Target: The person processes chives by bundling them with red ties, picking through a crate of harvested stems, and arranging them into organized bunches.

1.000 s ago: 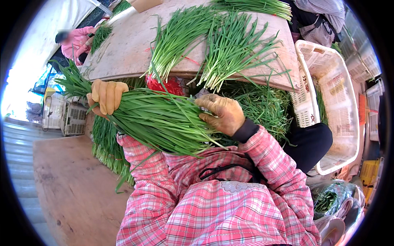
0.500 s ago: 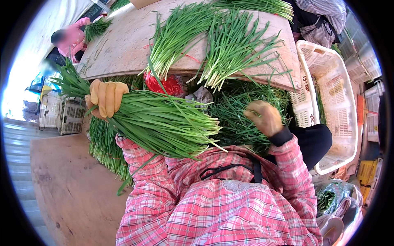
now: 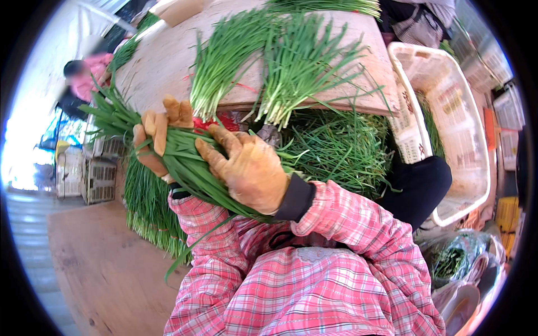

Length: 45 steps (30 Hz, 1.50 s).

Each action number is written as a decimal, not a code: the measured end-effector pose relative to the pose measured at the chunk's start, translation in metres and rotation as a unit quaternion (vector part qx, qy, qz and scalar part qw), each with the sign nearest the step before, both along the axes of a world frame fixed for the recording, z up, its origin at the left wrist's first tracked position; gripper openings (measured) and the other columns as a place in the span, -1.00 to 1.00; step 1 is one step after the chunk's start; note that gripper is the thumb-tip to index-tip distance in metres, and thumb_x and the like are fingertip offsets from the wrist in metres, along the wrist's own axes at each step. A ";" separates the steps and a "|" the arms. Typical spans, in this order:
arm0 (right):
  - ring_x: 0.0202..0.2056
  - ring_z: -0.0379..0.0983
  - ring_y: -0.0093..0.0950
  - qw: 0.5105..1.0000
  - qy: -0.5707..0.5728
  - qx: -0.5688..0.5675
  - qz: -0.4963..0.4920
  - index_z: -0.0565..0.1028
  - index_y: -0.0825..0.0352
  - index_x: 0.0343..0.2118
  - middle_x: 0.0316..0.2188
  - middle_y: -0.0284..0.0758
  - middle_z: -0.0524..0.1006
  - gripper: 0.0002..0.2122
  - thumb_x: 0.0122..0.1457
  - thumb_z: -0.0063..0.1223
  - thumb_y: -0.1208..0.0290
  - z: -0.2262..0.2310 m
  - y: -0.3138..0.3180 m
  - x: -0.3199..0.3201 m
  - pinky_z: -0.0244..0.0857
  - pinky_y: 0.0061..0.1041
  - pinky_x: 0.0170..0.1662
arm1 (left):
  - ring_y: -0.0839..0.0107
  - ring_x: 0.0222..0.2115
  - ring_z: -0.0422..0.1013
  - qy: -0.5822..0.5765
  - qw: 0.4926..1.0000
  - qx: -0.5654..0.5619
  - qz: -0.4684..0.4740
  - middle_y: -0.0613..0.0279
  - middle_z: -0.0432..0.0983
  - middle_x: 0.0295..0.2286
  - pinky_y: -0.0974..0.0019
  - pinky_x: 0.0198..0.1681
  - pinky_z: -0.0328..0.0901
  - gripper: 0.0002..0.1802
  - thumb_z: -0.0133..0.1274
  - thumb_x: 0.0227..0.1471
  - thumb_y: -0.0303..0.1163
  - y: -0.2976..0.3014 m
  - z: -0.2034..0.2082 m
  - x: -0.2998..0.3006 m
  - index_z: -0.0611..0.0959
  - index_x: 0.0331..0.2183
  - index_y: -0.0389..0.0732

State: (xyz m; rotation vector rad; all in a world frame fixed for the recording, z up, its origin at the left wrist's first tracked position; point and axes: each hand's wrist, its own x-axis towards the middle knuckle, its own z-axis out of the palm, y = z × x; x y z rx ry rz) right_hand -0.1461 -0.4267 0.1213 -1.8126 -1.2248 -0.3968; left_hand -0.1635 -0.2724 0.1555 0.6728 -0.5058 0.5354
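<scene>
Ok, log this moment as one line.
left hand: holding green bundle | right hand: over bundle, fingers spread | green bunches: on wooden board | white crate: right of board

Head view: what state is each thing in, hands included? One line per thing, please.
Left hand: gloved, around the handled bunch, some fingers raised
Right hand: gloved, fingers spread across that bunch
Handled bunch: partly covered by both hands
Wooden board: bearing green bunches
Left board bunch: lying, pale ends at near edge
Right board bunch: lying, leaves splayed
White crate: open-topped, some greens inside
Loose greens: heaped
Clear bag: greens inside
</scene>
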 end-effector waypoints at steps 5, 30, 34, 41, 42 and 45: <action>-0.28 0.43 -0.17 0.997 0.045 -0.006 0.063 0.38 0.35 -0.04 -0.20 -0.09 0.44 -0.59 0.03 0.03 0.32 0.004 -0.006 -0.002 0.35 -0.28 -0.22 | 0.59 -0.80 0.34 -0.181 0.925 0.139 -0.303 0.37 0.39 -0.78 0.63 -0.66 0.15 -0.79 -0.17 0.13 -0.32 0.040 0.004 0.015 0.30 -0.52 -0.15; -0.10 0.41 -0.32 0.967 0.247 -0.010 0.069 0.48 0.35 -0.15 -0.10 -0.19 0.47 -0.69 -0.02 0.17 0.49 -0.097 -0.142 0.082 0.27 -0.40 -0.01 | 0.17 -0.65 0.46 -0.364 0.809 0.101 -0.450 -0.12 0.47 -0.66 0.27 -0.55 0.43 -0.87 -0.01 -0.13 -0.52 0.045 0.063 -0.022 0.54 -0.52 -0.42; 0.08 0.24 -0.23 0.948 0.222 -0.004 0.226 0.40 0.22 0.01 0.03 -0.18 0.35 -0.56 0.00 0.17 0.41 -0.081 -0.094 0.075 0.10 -0.31 0.12 | 0.15 -0.60 0.48 -0.368 0.815 0.114 -0.432 -0.17 0.50 -0.61 0.25 -0.50 0.43 -0.82 -0.02 -0.08 -0.47 0.033 0.072 -0.029 0.57 -0.48 -0.42; -0.35 0.43 -0.31 0.939 0.232 -0.004 0.252 0.54 0.31 -0.40 -0.44 -0.24 0.49 -0.86 0.04 0.12 0.36 -0.098 -0.089 0.056 0.31 -0.37 -0.25 | 0.12 -0.61 0.48 -0.399 0.806 0.097 -0.426 -0.16 0.48 -0.62 0.21 -0.50 0.44 -0.84 0.02 -0.12 -0.50 0.025 0.077 -0.025 0.56 -0.46 -0.42; -0.34 0.42 -0.36 0.920 0.277 0.034 0.275 0.52 0.31 -0.35 -0.40 -0.25 0.48 -0.87 0.06 0.10 0.39 -0.098 -0.093 0.057 0.30 -0.41 -0.23 | 0.14 -0.62 0.47 -0.398 0.810 0.105 -0.417 -0.15 0.48 -0.63 0.24 -0.52 0.43 -0.84 0.01 -0.11 -0.49 0.028 0.075 -0.025 0.57 -0.48 -0.41; -0.27 0.37 -0.55 0.831 0.465 0.023 0.303 0.44 0.35 -0.17 -0.29 -0.33 0.46 -0.80 0.14 0.02 0.47 -0.085 -0.108 0.056 0.28 -0.55 -0.17 | 0.18 -0.62 0.47 -0.401 0.818 0.120 -0.394 -0.14 0.50 -0.63 0.29 -0.54 0.42 -0.83 0.00 -0.09 -0.46 0.036 0.067 -0.025 0.59 -0.50 -0.39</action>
